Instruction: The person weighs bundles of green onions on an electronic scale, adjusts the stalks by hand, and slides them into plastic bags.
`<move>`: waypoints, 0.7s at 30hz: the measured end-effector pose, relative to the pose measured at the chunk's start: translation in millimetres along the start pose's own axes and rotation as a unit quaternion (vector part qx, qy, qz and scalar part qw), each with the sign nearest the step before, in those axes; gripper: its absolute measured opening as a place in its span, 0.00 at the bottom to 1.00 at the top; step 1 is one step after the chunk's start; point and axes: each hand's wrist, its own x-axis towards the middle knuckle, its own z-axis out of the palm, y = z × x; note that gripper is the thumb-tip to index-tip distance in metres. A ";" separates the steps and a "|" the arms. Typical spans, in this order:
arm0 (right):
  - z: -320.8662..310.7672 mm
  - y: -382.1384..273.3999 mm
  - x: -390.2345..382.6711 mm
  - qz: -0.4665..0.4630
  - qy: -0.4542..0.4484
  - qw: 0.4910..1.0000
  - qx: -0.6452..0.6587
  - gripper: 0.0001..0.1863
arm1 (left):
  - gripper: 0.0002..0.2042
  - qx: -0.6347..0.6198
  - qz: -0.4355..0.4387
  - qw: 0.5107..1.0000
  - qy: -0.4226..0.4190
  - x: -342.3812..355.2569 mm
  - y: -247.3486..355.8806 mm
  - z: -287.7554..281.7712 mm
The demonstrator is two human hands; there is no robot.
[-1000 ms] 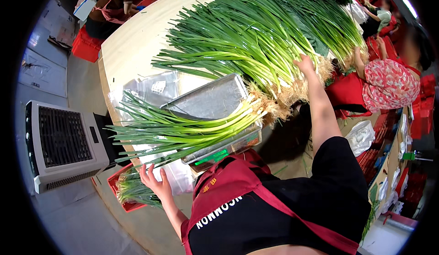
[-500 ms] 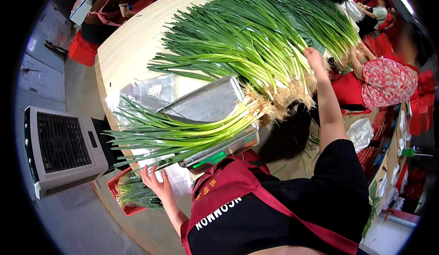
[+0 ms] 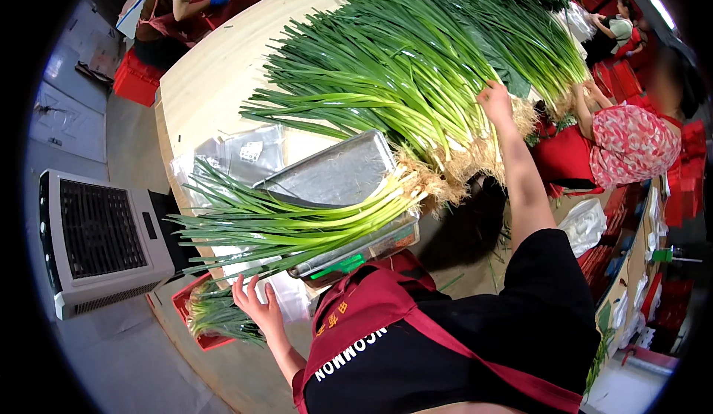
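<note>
A bundle of spring onions (image 3: 319, 225) with pale roots lies across a metal tray (image 3: 334, 170) on a weighing scale with a green display (image 3: 338, 267). Below its leaf tips is my left hand (image 3: 260, 306), fingers apart and holding nothing. Beyond the tray spreads a large heap of spring onions (image 3: 401, 72), roots toward the right. My right hand (image 3: 496, 103) reaches to the heap's right side, fingers pinched on stalks just above the roots. How many stalks it grips is hidden.
Clear plastic bags (image 3: 249, 150) lie left of the tray on the pale table (image 3: 215, 65). A red crate (image 3: 194, 317) of spring onions stands below, beside an air cooler (image 3: 100, 243). At right, a person in a pink patterned top (image 3: 635, 143) handles more onions; other people work farther back.
My right hand has shifted slightly left along the heap's root side. My left hand has dropped a little. The co-worker at upper left has moved, showing a blue glove.
</note>
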 end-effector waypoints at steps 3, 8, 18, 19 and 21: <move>-4.3 20.3 21.6 0.004 0.036 0.979 0.199 0.07 | 0.13 0.000 -0.013 1.000 -0.006 -3.7 -1.6 1.6; -32.5 -9.1 9.1 -0.117 -0.081 0.989 -0.053 0.16 | 0.13 -0.004 -0.026 1.000 -0.002 -6.7 0.0 0.8; -20.1 10.2 18.7 -0.136 0.132 0.980 0.052 0.06 | 0.12 -0.005 -0.009 1.000 -0.014 1.7 7.1 1.7; -30.0 8.3 27.2 -0.078 0.074 0.974 0.199 0.07 | 0.12 -0.005 -0.009 1.000 -0.015 1.3 7.1 3.0; -42.8 0.1 36.5 0.008 0.032 0.884 0.466 0.09 | 0.12 -0.007 -0.008 1.000 -0.020 0.8 6.8 6.0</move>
